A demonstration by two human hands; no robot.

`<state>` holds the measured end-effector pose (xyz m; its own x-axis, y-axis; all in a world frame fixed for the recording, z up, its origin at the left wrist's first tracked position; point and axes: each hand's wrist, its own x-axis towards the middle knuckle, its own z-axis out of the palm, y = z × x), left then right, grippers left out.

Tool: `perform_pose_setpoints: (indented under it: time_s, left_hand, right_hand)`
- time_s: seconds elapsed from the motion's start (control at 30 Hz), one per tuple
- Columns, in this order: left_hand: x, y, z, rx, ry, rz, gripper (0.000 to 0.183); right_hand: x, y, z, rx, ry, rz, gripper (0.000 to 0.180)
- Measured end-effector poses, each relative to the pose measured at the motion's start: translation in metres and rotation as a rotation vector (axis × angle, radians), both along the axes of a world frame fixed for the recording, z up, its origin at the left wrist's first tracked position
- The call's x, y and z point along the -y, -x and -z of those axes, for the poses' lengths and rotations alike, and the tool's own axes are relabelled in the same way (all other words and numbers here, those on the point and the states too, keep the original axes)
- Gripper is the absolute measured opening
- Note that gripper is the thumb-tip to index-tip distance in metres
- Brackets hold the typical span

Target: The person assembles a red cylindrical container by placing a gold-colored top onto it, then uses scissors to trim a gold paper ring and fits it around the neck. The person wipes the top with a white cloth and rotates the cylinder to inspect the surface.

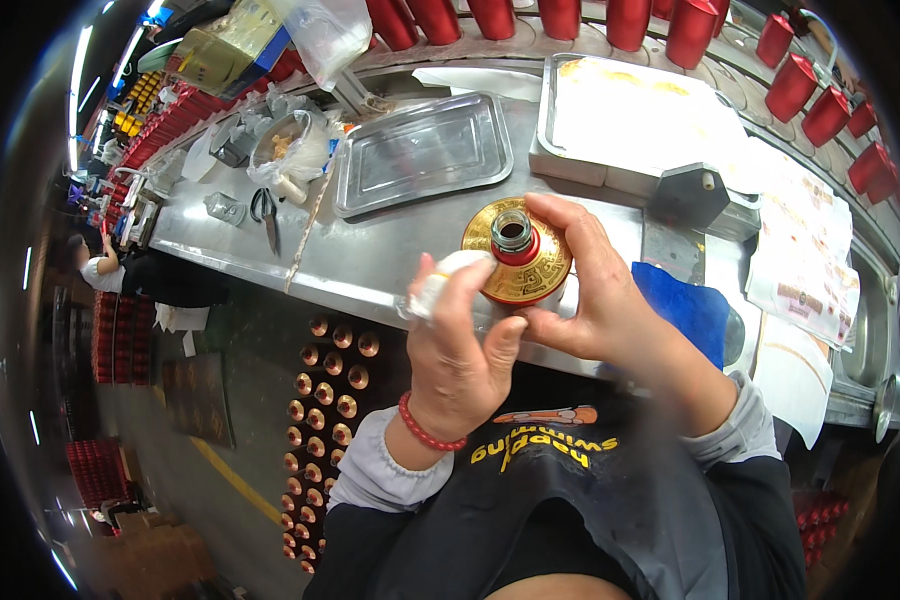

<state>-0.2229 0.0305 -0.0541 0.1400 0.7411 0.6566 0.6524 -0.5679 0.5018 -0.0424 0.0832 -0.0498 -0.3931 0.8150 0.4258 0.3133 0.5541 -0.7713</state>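
A bottle (529, 277) with a gold embossed shoulder, a red neck band and an uncapped glass mouth stands upright at the near edge of the metal table. My right hand (592, 277) grips its right side, thumb and fingers around the shoulder. On the other side, my left hand (457, 345) pinches a white cloth or tissue (450, 274), with two fingers near the gold shoulder. Something clear sticks out under the white material; I cannot tell what it is. The underside of the bottle is hidden by my hands.
On the metal table (375, 255) lie black scissors (266, 217), a steel tray (427, 154), a blue cloth (682, 307) and a dark angular block (690, 195). A white-lined tray (607, 176) stands behind. Red bottles (690, 34) line the conveyor. Gold-topped bottles (315, 448) stand below left. A person (105, 266) is far left.
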Motion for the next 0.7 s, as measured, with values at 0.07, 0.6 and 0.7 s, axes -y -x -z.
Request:
perform_pose_setpoints:
  time_s: [0.07, 0.6, 0.7]
  left_hand:
    - [-0.003, -0.002, 0.006, 0.291, 0.035, 0.046, 0.044]
    - [-0.021, 0.003, 0.012, 0.569, 0.141, 0.232, 0.038]
    - [-0.028, 0.001, 0.007, 0.94, 0.453, 0.392, 0.036]
  right_hand:
    - [-0.001, -0.001, 0.0, 0.0, -0.009, -0.005, 0.085]
    - [-0.001, -0.001, 0.001, 0.003, 0.001, -0.013, 0.085]
    - [-0.001, -0.001, 0.001, -0.002, -0.006, -0.009, 0.085]
